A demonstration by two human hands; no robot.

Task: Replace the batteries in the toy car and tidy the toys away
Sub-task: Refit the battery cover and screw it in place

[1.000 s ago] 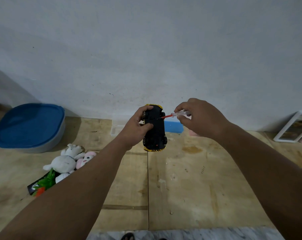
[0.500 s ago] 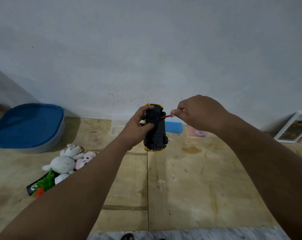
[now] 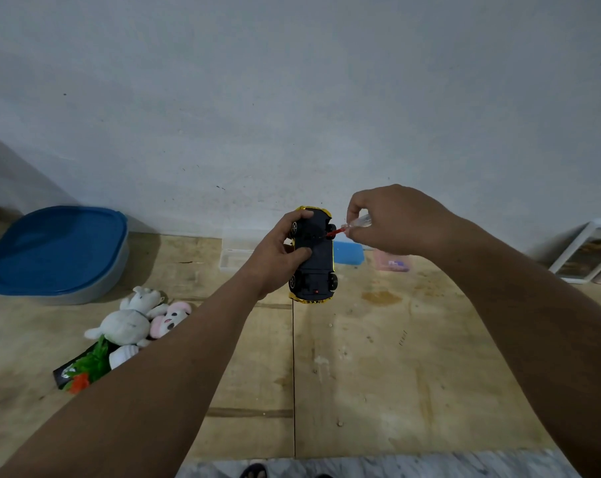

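A: Why is the toy car point(image 3: 313, 254) turned with its black underside toward the person?

B: I think because the battery cover is on that side. The left hand point(image 3: 281, 257) grips the car around its body, thumb across the underside, and holds it in the air in the middle of the frame, so it does not turn.

A: And the right hand point(image 3: 393, 220)?

B: It pinches the clear handle of a small screwdriver point(image 3: 347, 229). The red shaft points at the upper part of the underside, probably at a screw; the screw itself I cannot see.

A: Where are the other toys?

B: The soft toys point(image 3: 138, 320) lie on the wooden floor point(image 3: 395, 374) at the lower left, near a blue-lidded tub point(image 3: 56, 251). They are not yet put away.
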